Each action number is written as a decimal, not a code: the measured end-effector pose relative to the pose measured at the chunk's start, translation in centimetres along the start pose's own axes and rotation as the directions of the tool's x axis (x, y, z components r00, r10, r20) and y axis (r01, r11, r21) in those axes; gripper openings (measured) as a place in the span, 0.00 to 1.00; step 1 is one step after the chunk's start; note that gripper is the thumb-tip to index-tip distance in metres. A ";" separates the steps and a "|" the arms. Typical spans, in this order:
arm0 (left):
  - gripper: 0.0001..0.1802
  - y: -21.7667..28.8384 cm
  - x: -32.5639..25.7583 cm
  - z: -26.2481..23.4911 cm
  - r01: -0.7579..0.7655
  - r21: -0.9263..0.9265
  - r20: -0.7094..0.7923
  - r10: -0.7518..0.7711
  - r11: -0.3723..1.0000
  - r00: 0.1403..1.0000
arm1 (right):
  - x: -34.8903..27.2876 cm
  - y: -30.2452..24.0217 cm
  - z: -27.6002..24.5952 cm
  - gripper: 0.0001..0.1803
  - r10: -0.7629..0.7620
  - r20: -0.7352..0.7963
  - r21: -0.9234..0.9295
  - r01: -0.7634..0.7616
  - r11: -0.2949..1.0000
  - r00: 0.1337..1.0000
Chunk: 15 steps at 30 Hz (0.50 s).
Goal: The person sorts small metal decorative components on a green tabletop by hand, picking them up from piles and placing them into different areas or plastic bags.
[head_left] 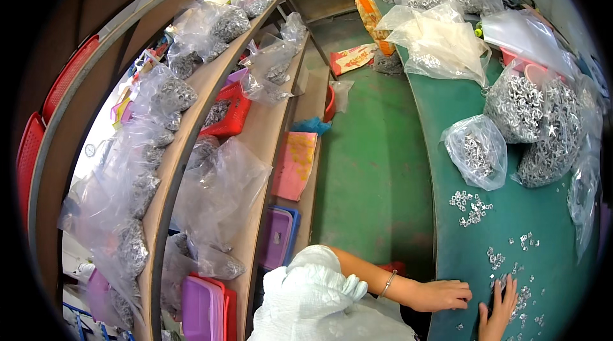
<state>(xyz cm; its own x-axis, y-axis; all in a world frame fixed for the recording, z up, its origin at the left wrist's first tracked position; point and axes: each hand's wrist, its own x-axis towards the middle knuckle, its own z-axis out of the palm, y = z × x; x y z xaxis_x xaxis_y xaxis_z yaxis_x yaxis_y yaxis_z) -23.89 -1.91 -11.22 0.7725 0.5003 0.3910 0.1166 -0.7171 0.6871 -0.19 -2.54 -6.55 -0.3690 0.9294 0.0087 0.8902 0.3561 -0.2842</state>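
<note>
While silvery pieces (522, 298) dot green table (460, 245) | loaded shelves (262, 130) stand left

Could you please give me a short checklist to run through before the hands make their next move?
1. Right hand within reach of the loose metal pieces: ok, its fingers are spread right beside them.
2. Left hand empty: cannot tell, its fingers curl downward and hide what may be beneath.
3. Loose pieces gathered in one pile: not ok, they lie scattered in several groups on the green table.
4. Small clear bag away from both hands: ok, it sits farther up the table, with metal pieces inside.
5. Bracelet clear of the pieces: ok, it is on the left wrist, apart from them.
</note>
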 end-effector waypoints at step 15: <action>0.22 0.3 0.8 -4.0 0.114 -0.043 -0.027 -0.115 0.993 0.993 | -5.7 -2.7 -2.0 0.23 0.384 -0.106 -0.040 -0.390 0.920 0.917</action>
<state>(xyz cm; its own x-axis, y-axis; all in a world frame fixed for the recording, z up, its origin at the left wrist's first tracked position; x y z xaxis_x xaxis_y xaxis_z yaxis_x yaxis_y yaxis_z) -25.71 0.24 -8.18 0.7369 0.5925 0.3255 0.1768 -0.6337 0.7531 0.05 -8.62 -3.93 0.0315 0.9995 0.0008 0.9735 -0.0305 -0.2267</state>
